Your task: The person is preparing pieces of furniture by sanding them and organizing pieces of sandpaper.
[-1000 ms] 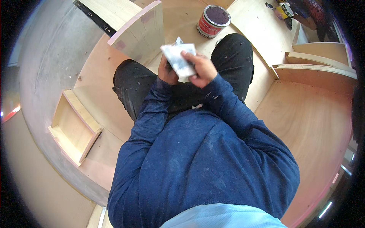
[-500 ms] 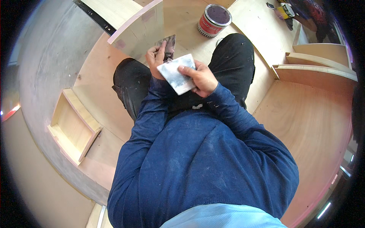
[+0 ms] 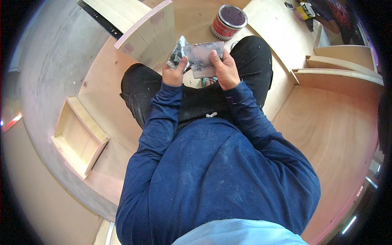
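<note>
My right hand (image 3: 227,70) grips a flat, roughly square putty spreader (image 3: 202,61), thumb on its face; dark grey smears cross its upper part. In my left hand (image 3: 173,74) is a second putty spreader (image 3: 178,50), tilted and shiny, with dark smears. The two blades meet or overlap between my hands, above my lap; whether they touch I cannot tell. Beyond my right knee stands an open tin (image 3: 224,29) with a red band and purplish-grey contents.
A curved wooden drawer front (image 3: 147,29) with a black runner is at the far left. A small wooden drawer (image 3: 80,141) lies left of me. Curved wooden panels (image 3: 339,75) stand at the right. Behind them, partly cut off, a person (image 3: 341,18) is beside a yellow-and-black container (image 3: 306,11).
My hands have moved apart, the right one upward and to the right. The right spreader has turned from a bright, white-looking face to a smeared one, and the left spreader has tilted.
</note>
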### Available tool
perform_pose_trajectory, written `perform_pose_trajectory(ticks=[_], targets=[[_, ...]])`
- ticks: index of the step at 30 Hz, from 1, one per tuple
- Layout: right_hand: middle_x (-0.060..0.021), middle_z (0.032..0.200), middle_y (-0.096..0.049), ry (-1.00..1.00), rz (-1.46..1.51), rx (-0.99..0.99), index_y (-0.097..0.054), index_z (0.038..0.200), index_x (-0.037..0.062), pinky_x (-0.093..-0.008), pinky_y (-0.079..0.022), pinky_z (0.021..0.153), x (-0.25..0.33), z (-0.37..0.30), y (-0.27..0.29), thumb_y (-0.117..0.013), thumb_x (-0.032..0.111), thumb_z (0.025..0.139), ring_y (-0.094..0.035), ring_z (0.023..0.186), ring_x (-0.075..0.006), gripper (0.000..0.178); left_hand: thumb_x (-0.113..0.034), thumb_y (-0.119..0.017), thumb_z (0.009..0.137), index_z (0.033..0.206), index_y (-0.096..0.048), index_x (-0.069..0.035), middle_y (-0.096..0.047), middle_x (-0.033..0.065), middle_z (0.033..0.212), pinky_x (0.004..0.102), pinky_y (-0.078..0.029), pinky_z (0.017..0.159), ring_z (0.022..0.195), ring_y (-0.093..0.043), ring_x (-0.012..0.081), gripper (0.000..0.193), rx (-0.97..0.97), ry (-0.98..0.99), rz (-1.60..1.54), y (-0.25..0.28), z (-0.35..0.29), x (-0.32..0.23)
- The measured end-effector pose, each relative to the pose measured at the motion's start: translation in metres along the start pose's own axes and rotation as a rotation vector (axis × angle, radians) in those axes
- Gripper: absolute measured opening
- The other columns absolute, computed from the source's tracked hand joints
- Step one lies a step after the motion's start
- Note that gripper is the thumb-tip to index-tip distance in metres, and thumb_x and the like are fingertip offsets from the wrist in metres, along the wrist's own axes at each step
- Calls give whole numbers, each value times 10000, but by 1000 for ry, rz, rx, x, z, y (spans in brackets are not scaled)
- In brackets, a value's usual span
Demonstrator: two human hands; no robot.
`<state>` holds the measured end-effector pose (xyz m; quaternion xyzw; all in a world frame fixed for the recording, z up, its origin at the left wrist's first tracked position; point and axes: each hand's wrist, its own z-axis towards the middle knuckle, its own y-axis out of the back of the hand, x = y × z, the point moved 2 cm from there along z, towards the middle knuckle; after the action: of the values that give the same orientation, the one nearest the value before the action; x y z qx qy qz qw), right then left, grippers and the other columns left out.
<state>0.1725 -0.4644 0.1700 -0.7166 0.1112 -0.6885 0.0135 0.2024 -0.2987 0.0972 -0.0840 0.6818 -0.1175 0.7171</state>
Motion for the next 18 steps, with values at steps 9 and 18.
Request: perform_pose_trajectory(ticks=[9,18], targets=[[-185,1200,-565,-454,791,270,-454,1283,9,-496,-482,912,5,-8,-1,-338,523,972,-575,1075,-328,612,-80,-696,850,1192,-522,20,-647,80,945,262,-540,679,772,-640,148,397,-10,123,-132,-14,-7,-4],[-171,1285,-534,-426,703,158,-459,1311,52,-504,-480,819,-15,2,11,-465,467,936,-559,1095,-357,559,-139,-690,864,1120,-561,-22,-634,56,944,289,-561,628,783,-625,142,310,-232,248,-112,-7,-4,6]])
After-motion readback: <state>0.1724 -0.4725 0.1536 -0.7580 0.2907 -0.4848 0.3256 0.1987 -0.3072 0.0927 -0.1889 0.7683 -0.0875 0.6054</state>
